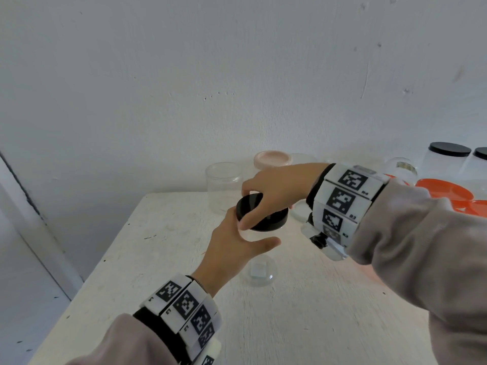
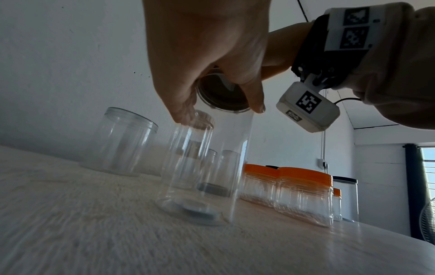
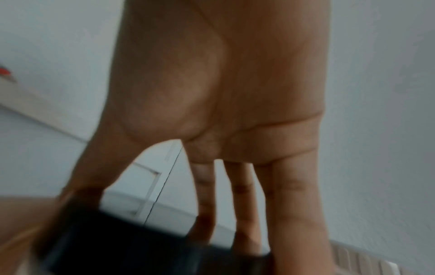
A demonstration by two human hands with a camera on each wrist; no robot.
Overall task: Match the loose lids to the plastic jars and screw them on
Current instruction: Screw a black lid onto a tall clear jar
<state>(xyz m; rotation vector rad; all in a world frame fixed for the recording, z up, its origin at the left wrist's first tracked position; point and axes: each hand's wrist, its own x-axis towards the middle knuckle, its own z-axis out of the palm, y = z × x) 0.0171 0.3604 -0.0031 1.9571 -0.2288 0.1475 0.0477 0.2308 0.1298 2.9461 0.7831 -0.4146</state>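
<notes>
Step in hand, as I judge it: seating the black lid (image 1: 261,216) on the tall clear jar (image 2: 202,167) and turning it down. To do it well: lid level on the mouth before any turning, jar braced against the twist, light pressure only, thin plastic threads probably cross easily. If it binds, back off and reseat.

Landmark: the tall clear jar, standing upright on the white surface (image 1: 163,262), near its middle.

Left of the jar: left hand (image 1: 232,248), spread around the jar's upper wall just under the lid, thumb stretched across the near side. Fingers behind the jar are hidden, so how tightly it holds I cannot tell; it looks like a bracing hold.

On top of the jar: right hand (image 1: 274,191), fingers curled down over the lid's rim, thumb at the near edge, pinching it. Lid sits slightly tilted. Right wrist view is blurred.

Right of the jar, well apart: orange-lidded jars (image 2: 303,193), already capped.
</notes>
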